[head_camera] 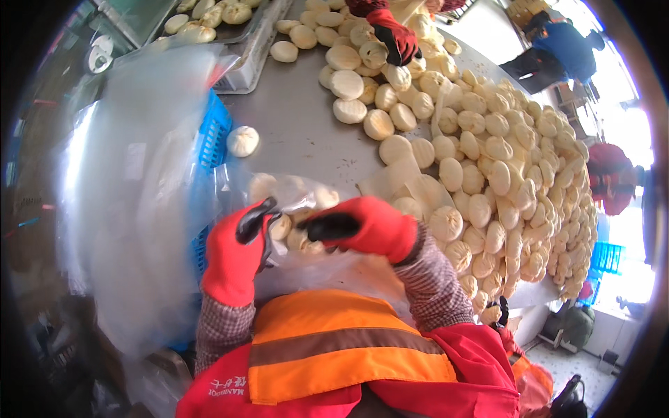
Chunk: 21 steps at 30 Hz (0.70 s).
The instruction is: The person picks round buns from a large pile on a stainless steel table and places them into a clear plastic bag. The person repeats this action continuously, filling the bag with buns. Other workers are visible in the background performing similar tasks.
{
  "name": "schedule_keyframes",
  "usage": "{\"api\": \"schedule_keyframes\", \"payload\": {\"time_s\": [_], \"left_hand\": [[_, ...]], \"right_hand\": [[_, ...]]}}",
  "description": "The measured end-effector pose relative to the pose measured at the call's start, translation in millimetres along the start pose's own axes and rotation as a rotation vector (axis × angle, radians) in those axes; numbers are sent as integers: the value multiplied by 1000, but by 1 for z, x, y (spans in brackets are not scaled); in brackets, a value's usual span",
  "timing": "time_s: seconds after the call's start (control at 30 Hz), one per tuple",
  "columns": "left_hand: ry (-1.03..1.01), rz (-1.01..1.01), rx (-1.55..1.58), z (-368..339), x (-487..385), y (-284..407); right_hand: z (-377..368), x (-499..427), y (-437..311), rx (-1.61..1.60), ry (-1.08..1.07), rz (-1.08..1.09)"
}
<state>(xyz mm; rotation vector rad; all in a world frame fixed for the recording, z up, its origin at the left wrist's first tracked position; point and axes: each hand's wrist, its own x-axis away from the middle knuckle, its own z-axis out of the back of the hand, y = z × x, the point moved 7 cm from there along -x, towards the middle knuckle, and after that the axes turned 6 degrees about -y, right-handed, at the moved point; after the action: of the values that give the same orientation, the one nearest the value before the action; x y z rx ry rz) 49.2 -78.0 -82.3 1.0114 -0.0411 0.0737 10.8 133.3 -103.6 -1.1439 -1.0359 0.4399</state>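
In red gloves with black palms, both hands are over a clear plastic bag point(298, 189) lying at the table's near edge, with several pale steamed buns point(297, 237) inside it. My left hand point(238, 251) pinches the bag's film at its left side, thumb and fingers together. From the right, my right hand point(360, 228) reaches across the bag, its blurred fingertips close to the buns; whether it grips film or a bun is unclear. A single bun point(243, 141) sits on the metal table point(308, 125) beyond my left hand.
A large heap of buns point(496, 151) covers the table's right side. Flat plastic bags point(141, 198) drape over a blue crate point(215, 130) at left. A tray of buns point(251, 68) stands far left. Another person's gloved hand point(397, 39) touches the far buns. Other people stand at right.
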Motion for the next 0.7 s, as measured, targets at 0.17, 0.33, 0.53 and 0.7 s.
{"api": "schedule_keyframes", "payload": {"time_s": [0.17,0.33,0.53,0.7], "left_hand": [[-1,282,363,12,25,-36],[-98,315,198,14,34,-30],[-114,108,-159,14,22,-7],[-222,-96,-646,-1,4,27]], "right_hand": [[81,-80,-19,-137,428,306],[40,-242,11,922,325,153],[41,-223,42,955,437,137],[75,-109,95,102,504,155]]}}
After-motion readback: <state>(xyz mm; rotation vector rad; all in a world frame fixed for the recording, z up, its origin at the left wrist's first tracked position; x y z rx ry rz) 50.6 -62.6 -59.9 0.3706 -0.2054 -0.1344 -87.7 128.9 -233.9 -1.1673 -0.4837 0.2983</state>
